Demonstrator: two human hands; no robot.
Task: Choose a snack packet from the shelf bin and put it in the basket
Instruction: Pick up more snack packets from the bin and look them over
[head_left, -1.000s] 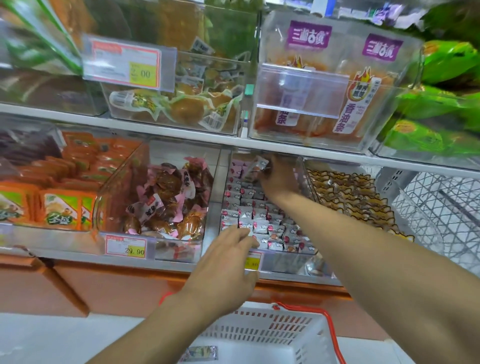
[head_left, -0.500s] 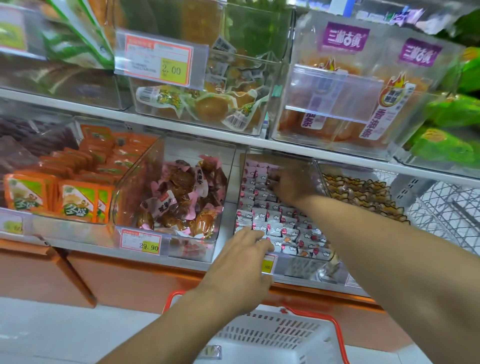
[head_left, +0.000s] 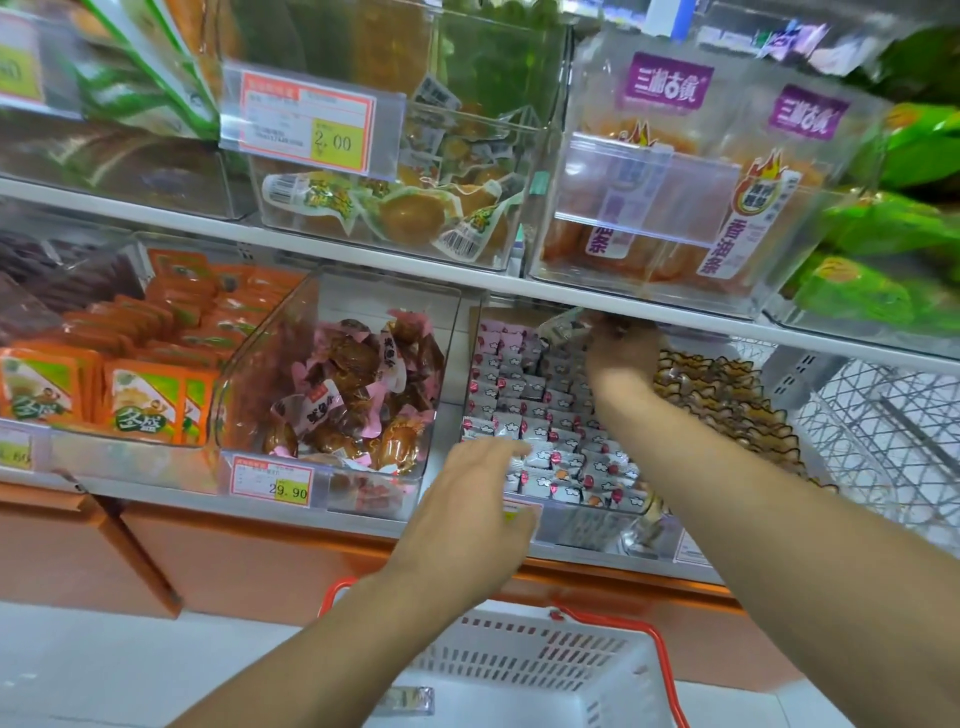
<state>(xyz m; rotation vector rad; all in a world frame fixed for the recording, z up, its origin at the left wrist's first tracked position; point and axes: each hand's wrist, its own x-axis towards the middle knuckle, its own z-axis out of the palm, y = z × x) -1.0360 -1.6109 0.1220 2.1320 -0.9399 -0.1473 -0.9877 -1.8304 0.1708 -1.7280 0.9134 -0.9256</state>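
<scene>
A clear shelf bin (head_left: 587, 525) on the lower shelf is packed with several small white and pink snack packets (head_left: 524, 410). My right hand (head_left: 621, 353) reaches deep into the back of this bin and pinches one small packet (head_left: 563, 325), lifted just above the rows. My left hand (head_left: 478, 512) rests with relaxed fingers on the bin's front edge, holding nothing. Below the shelf stands a white basket (head_left: 524, 670) with red handles; a small packet (head_left: 410, 699) lies near its front left rim.
Left of the bin stands a clear bin of brown pink-wrapped snacks (head_left: 358, 395), then orange packets (head_left: 130, 364). A bin of brown snacks (head_left: 727, 395) sits to the right, beside a wire rack (head_left: 883, 431). The upper shelf (head_left: 467, 278) hangs low over my right hand.
My right hand has lifted a small packet off the rows at the back of the bin. The view moved closer. My left hand stays on the bin's front.
</scene>
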